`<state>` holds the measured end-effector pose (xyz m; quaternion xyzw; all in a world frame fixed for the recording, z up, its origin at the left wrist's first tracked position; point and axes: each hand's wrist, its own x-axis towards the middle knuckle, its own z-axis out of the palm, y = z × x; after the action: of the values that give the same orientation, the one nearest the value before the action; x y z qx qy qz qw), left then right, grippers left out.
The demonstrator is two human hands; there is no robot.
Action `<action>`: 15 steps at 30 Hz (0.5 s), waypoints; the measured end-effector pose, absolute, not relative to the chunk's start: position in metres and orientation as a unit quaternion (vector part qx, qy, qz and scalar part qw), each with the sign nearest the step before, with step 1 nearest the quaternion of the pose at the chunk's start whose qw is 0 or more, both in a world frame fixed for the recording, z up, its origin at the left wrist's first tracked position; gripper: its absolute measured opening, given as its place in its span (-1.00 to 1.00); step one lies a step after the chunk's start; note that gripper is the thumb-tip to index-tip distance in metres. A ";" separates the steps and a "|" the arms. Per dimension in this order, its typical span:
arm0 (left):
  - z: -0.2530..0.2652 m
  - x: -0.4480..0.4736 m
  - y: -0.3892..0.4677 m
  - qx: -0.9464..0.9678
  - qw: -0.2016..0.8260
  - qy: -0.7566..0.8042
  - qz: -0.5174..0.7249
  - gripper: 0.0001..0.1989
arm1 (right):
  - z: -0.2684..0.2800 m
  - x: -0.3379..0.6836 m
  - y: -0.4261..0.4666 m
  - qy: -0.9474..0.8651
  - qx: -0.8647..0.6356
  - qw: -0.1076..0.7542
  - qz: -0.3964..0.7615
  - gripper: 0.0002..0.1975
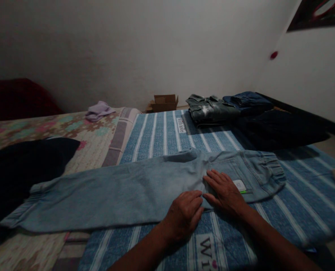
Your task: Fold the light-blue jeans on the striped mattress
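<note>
Light-blue jeans [105,195] lie folded lengthwise and spread out flat, with the elastic waist on the right and the gathered cuffs on the left. My left hand [184,212] is at the near edge around the middle of the jeans, fingers bent and close together on the denim; its fingertips are partly hidden. Beside it, my right hand [222,192] rests palm down with fingers stretched over the back pocket area. A white label [239,184] with a green strip shows on the pocket next to that hand.
A blue striped cloth [150,131] covers the surface below. Folded dark-green clothing [212,109], folded blue jeans [249,101] and dark garments [285,128] lie at back right. Dark fabric [23,162] is at left, a lilac cloth [99,110] farther back, a cardboard box [165,102] by the wall.
</note>
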<state>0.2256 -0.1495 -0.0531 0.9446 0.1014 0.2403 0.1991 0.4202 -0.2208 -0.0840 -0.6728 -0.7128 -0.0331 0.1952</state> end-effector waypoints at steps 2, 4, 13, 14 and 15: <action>-0.053 0.225 -0.149 0.945 0.202 0.100 0.238 -0.84 | -0.085 0.420 -0.221 -0.713 -0.672 0.197 -0.036 -0.53; -0.052 0.225 -0.149 0.945 0.205 0.099 0.236 -0.84 | -0.085 0.421 -0.221 -0.713 -0.671 0.201 -0.039 -0.53; -0.053 0.225 -0.149 0.945 0.197 0.101 0.241 -0.85 | -0.085 0.421 -0.221 -0.713 -0.671 0.201 -0.034 -0.53; -0.053 0.225 -0.149 0.945 0.196 0.102 0.241 -0.85 | -0.084 0.421 -0.221 -0.712 -0.672 0.201 -0.032 -0.53; -0.053 0.225 -0.150 0.945 0.196 0.103 0.240 -0.85 | -0.084 0.421 -0.221 -0.712 -0.672 0.201 -0.031 -0.53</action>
<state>0.2254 -0.1495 -0.0532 0.9451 0.1029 0.2404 0.1958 0.4206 -0.2207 -0.0842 -0.6722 -0.7118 -0.0312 0.2014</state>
